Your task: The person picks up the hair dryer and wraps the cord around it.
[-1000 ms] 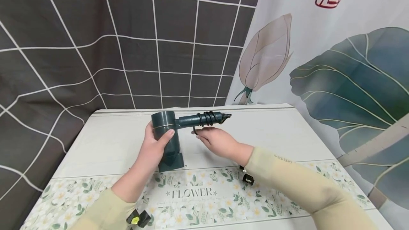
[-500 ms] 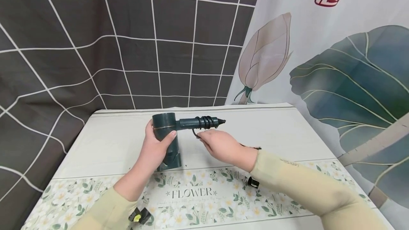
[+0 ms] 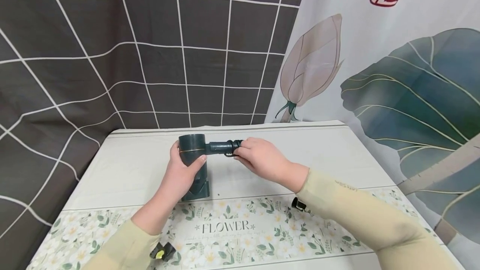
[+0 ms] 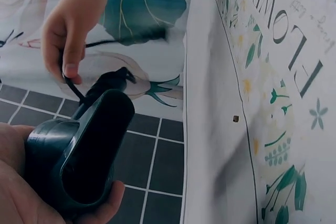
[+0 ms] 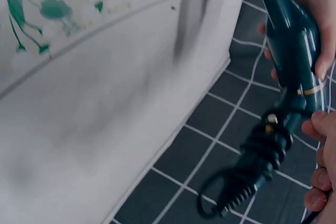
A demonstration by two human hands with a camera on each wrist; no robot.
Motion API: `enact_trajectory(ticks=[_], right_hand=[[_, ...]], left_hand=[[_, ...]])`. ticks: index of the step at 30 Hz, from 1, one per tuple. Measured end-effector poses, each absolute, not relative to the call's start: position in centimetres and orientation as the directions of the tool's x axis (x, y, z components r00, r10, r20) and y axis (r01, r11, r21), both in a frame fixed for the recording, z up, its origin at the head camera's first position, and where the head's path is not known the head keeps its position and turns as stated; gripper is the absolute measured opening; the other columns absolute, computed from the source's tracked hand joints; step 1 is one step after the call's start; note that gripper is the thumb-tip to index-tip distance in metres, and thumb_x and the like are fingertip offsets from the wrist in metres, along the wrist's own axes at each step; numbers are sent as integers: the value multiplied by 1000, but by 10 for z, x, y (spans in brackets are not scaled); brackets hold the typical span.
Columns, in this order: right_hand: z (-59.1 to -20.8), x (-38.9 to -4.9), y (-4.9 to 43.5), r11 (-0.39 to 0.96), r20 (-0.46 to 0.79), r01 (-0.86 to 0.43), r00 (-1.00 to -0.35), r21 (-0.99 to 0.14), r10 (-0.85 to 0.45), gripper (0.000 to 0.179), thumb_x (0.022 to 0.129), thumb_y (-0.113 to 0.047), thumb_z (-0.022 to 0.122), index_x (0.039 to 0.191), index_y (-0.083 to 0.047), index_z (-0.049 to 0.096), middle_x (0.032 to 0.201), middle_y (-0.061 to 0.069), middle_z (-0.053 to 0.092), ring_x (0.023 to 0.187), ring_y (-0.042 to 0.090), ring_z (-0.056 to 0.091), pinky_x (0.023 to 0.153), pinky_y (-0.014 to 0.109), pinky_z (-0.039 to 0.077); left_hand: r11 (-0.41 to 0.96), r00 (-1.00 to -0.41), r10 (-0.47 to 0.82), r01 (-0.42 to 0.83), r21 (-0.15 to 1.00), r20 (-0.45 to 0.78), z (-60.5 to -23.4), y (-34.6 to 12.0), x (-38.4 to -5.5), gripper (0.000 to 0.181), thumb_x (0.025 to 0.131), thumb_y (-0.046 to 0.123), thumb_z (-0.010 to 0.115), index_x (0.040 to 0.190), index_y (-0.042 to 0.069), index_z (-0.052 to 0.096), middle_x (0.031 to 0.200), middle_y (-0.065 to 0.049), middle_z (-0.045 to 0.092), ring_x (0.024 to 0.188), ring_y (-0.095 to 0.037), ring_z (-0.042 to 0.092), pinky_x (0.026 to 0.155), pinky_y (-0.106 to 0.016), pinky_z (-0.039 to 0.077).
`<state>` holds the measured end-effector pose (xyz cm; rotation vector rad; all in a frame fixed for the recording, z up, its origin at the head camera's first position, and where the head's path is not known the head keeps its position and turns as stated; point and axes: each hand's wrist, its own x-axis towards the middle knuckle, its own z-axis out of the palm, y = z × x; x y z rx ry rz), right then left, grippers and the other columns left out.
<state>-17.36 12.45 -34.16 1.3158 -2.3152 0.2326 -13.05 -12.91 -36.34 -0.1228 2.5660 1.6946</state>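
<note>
A dark green hair dryer [image 3: 193,144] is held up over the table. My left hand [image 3: 180,178] grips its barrel, thumb across the front and fingers behind. The handle [image 3: 218,148] points to the right, and a black cord [image 5: 262,148] lies in several coils around it. At the handle, my right hand [image 3: 264,159] pinches the cord between thumb and fingers. In the left wrist view, a loose length of cord trails from that hand to a blurred dark end [image 4: 155,35]. The dryer's flattened nozzle [image 4: 100,153] faces that camera.
The table wears a white cloth [image 3: 150,170] with a flowered band and the word FLOWER. Behind it hangs a dark grey curtain [image 3: 157,66] with white grid lines. To the right is a white curtain [image 3: 360,41] printed with a bud and large leaves.
My right hand has moved from just below the handle up in front of its end, carrying the cord. The dryer has lowered slightly; the left hand keeps its grip.
</note>
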Motion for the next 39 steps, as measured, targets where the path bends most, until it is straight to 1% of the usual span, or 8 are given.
enact_trajectory(ticks=[4, 8, 12, 16, 22, 26, 35, 39], right_hand=[[-334, -178, 129, 490, 517, -865, -371, 109, -771, 7, 91, -21, 74, 91, -15, 72, 74, -5, 53, 67, 15, 50, 63, 29, 44], [-331, -182, 133, 467, 526, -877, -349, 107, -776, 7, 90, -22, 75, 91, -16, 73, 72, -5, 48, 65, 15, 47, 63, 28, 41], [-330, -187, 136, 448, 506, -885, -329, 130, -798, 9, 90, -24, 75, 96, -16, 76, 73, -6, 48, 66, 14, 47, 64, 28, 43], [-329, -190, 139, 415, 478, -895, -297, 161, -827, 11, 92, -23, 73, 100, -16, 76, 76, -5, 50, 68, 14, 49, 67, 28, 45], [-327, -194, 144, 378, 467, -918, -283, 122, -838, 15, 92, -18, 72, 106, -14, 76, 77, -4, 50, 68, 13, 47, 67, 28, 45], [-327, -196, 146, 365, 453, -928, -291, 82, -843, 16, 94, -16, 70, 109, -14, 74, 78, -4, 50, 70, 13, 48, 69, 28, 45], [-326, -199, 149, 376, 425, -927, -343, -9, -837, 11, 98, -19, 64, 105, -13, 71, 89, -3, 59, 81, 12, 54, 79, 28, 48], [-325, -198, 150, 411, 389, -905, -419, -107, -821, 16, 101, -19, 59, 110, -13, 71, 95, -3, 63, 87, 11, 58, 85, 29, 49]], left_hand=[[417, -994, -2, -100, 903, -109, -361, -128, -127, 104, 93, 48, 64, 158, 13, -10, 152, -24, 32, 133, -40, 44, 108, -63, 31], [440, -994, 16, -89, 893, -108, -362, -129, -125, 103, 93, 48, 65, 158, 13, -7, 151, -23, 32, 130, -39, 47, 106, -62, 35], [466, -993, 29, -85, 881, -111, -362, -130, -123, 104, 91, 48, 67, 158, 12, -4, 147, -23, 37, 128, -39, 49, 104, -63, 37], [479, -991, 40, -93, 873, -127, -363, -133, -121, 105, 89, 47, 70, 159, 14, -1, 145, -21, 41, 127, -38, 51, 103, -62, 38], [501, -992, 65, -61, 863, -107, -364, -138, -118, 104, 88, 47, 72, 160, 16, 3, 145, -20, 41, 125, -37, 52, 101, -61, 39], [506, -991, 86, -43, 861, -101, -362, -141, -116, 104, 87, 49, 72, 160, 17, 5, 144, -20, 43, 124, -37, 52, 101, -62, 38], [498, -982, 169, 12, 867, -83, -359, -149, -113, 97, 87, 44, 74, 158, 18, 14, 138, -18, 49, 120, -34, 55, 97, -61, 41], [446, -974, 221, 62, 893, -42, -360, -151, -112, 92, 89, 42, 72, 158, 18, 15, 136, -18, 51, 119, -33, 55, 98, -62, 40]])
